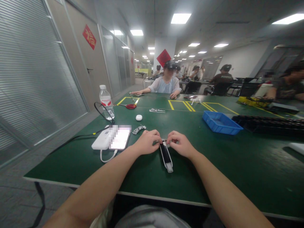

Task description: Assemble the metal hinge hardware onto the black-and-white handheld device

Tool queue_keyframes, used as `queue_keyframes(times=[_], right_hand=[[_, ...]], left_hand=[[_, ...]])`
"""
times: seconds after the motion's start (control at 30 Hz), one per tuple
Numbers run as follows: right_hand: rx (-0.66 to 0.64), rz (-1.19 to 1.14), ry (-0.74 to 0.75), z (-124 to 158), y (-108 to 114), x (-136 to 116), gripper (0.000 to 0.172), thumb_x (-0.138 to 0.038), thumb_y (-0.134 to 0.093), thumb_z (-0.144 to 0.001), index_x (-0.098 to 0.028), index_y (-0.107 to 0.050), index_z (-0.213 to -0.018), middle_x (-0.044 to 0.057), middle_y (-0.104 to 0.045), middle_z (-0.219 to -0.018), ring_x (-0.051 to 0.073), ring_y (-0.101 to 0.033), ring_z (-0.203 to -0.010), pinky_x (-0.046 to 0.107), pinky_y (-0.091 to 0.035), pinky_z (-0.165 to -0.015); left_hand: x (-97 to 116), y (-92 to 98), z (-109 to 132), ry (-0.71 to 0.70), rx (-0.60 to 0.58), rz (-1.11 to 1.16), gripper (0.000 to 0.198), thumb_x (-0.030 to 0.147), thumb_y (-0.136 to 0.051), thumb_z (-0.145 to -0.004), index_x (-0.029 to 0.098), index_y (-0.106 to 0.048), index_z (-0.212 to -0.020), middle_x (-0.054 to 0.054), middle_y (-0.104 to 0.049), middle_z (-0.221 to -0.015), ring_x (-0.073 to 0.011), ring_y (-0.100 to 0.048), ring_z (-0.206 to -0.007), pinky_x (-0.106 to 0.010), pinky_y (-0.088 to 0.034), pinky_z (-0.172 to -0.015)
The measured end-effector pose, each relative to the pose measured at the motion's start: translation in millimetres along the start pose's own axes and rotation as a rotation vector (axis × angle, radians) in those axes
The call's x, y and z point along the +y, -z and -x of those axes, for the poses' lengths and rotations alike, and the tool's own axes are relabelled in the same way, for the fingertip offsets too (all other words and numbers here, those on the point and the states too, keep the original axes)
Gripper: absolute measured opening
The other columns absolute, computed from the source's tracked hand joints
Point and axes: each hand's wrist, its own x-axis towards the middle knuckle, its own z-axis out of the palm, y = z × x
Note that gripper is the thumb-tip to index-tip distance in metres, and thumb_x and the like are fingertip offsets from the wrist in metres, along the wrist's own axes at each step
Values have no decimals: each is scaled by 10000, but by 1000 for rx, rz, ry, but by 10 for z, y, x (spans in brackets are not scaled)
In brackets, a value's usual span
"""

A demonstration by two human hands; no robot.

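A long, narrow black strip-shaped piece with a white rim lies on the green table, its near end capped by a pale grey part. At its far end, my left hand is closed, with thumb and fingertips pinched together at the left side. My right hand mirrors it from the right, fingers curled and pinched. Thin metallic bits show at the fingertips, too small to name. Left of my left hand lies a grey curved metal part with holes.
On the left are a phone, a white power bank with cable, and a water bottle. Farther back sit a white earbud case, red-handled scissors and metal strips. A blue tray stands right; a person sits opposite.
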Motion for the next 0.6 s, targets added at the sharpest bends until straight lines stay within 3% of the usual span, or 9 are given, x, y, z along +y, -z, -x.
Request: queue_keyframes(times=[0.23,0.4,0.6], right_hand=[[51,72,-82,-11,-11,48,301,-84,-503,-677,-170,-650,-926,20,-529,-847,84,-438,-580,237,-400,-585],[47,186,-131,-16,-8,107,318,-55,-506,-657,-166,-655,-915,20,-539,-822,90,-445,-590,247,-411,-614],[-5,282,-182,-11,7,135,224,-104,-533,-690,-161,-676,-854,17,-539,-754,107,-467,-620,250,-399,-620]], left_hand=[[0,24,1,17,4,11,264,191,-520,-787,230,-610,-1032,-29,-597,-1015,-193,-555,-986,-348,-382,-865],[-14,26,7,81,9,-17,249,217,-530,-784,224,-608,-1020,-39,-595,-1021,-207,-554,-992,-361,-388,-855],[-43,13,4,175,-7,-65,200,290,-552,-797,209,-625,-965,-44,-609,-992,-217,-561,-981,-374,-387,-859]])
